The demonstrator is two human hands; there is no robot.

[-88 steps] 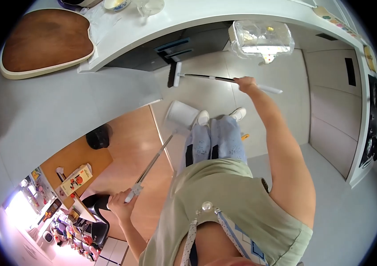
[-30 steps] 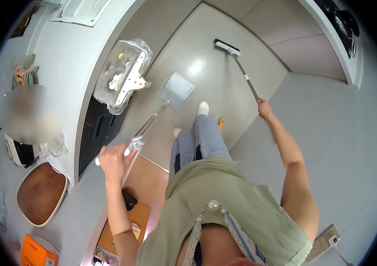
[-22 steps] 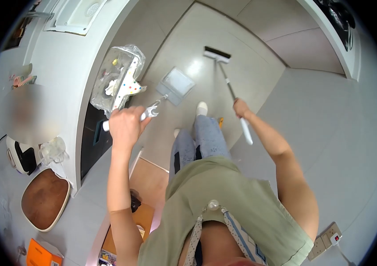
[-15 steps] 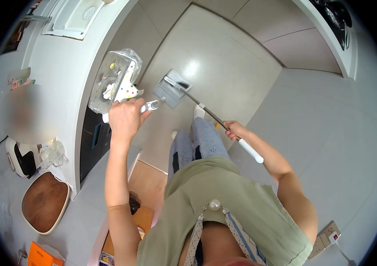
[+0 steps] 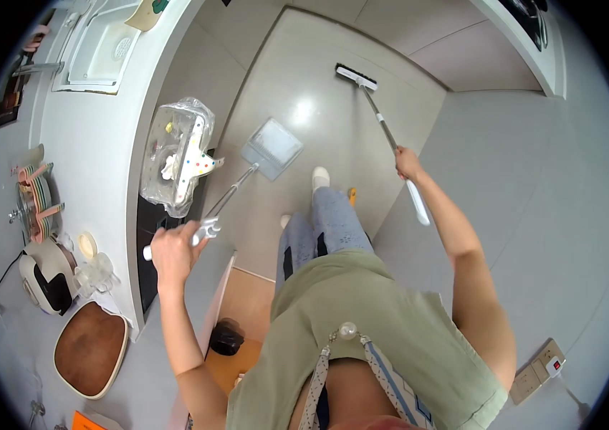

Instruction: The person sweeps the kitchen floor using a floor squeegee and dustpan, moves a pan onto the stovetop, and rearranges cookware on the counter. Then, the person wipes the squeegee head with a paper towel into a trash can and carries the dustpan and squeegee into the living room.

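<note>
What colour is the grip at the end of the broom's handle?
The grip is white; the head view shows it best.

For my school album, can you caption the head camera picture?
Right hand holds a broom, left hand a long-handled dustpan.

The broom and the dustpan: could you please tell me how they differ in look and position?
The broom has a narrow head with dark bristles; the dustpan ends in a wide, pale grey pan. The broom is in the right hand, the dustpan in the left hand. The broom's head is farther from the shoes than the dustpan's pan. Both have a metal-looking shaft and a white grip.
</note>
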